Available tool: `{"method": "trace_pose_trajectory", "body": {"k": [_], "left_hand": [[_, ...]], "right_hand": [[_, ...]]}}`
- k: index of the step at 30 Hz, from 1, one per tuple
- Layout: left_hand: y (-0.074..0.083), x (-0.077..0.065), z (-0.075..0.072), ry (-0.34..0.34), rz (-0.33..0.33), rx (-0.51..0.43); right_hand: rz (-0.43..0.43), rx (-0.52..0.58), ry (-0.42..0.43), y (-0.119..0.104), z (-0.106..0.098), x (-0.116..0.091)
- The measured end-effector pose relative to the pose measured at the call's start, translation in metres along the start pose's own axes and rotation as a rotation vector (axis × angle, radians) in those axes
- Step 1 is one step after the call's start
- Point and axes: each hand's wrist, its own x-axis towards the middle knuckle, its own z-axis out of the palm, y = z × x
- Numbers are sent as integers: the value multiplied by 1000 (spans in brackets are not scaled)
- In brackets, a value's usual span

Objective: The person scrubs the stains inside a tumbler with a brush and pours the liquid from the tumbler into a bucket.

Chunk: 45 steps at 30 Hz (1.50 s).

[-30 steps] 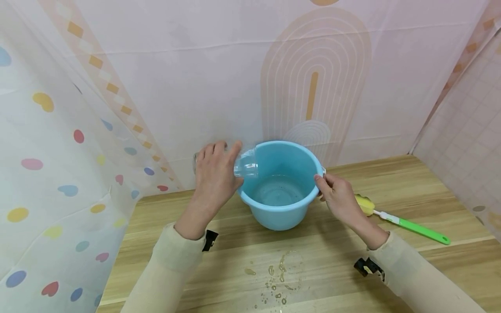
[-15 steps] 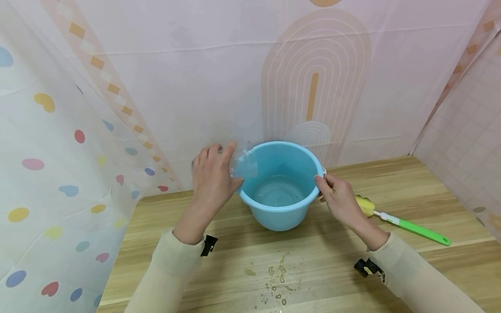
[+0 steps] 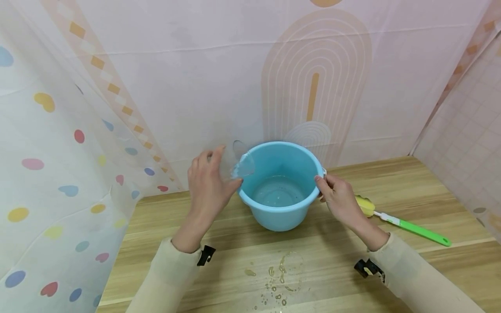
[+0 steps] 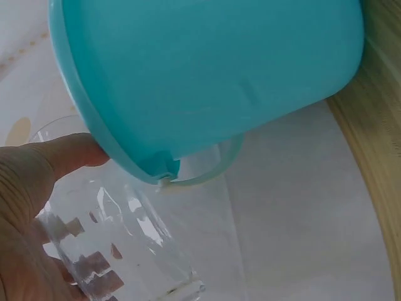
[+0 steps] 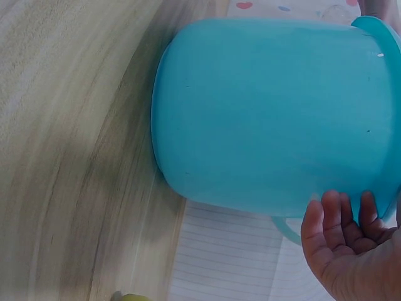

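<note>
My left hand [image 3: 207, 184] holds a clear drinking glass [image 4: 119, 226], with the thumb on one side and the fingers round the other. The glass is tilted, its mouth toward the left rim of a light blue bucket [image 3: 278, 218]. In the left wrist view, my thumb [image 4: 72, 153] lies right by the bucket's rim. Shallow water [image 3: 278, 191] covers the bucket's bottom. My right hand [image 3: 339, 195] grips the bucket's right rim, thumb at the edge and fingers against the outer wall, as the right wrist view shows. The bucket stands upright on the wooden table [image 3: 219, 278].
A brush with a yellow sponge head and green handle [image 3: 424, 231] lies right of the bucket, beyond my right wrist. Spilled water drops [image 3: 278, 287] wet the tabletop in front. A patterned curtain [image 3: 203, 95] hangs close behind the bucket; a dotted one [image 3: 58, 174] hangs at left.
My left hand has turned and shifted slightly left and down, bringing the glass from nearly level to a more upright tilt. My right hand and the bucket have stayed put.
</note>
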Motion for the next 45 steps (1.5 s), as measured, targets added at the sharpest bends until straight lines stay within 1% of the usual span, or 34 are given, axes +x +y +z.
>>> {"method": "trace_pose_trajectory", "body": {"k": [8,15,26,31,36,39,41,45], "left_hand": [[-6,-5,4,53,-29,-59],[-10,-10,4,70,-72,-117],[-22,-21,4,92,-96,-201],[-26,-28,4,82,-144,-219],[-26,-36,1,60,-241,-243],[-26,-42,0,67,-281,-265],[-27,-45,-1,84,-287,-273],[-30,-50,0,123,-274,-290]], "right_hand": [[1,-5,-4,-1,-2,-1],[1,-5,-6,-1,-2,-2],[-6,-1,-5,-2,0,-2],[-13,-2,-6,-3,1,-2],[-18,-7,-5,-2,2,-3],[-12,-8,-8,-2,1,-3],[-8,-8,-13,-2,1,-3],[-11,-16,-7,-4,-2,-2]]}}
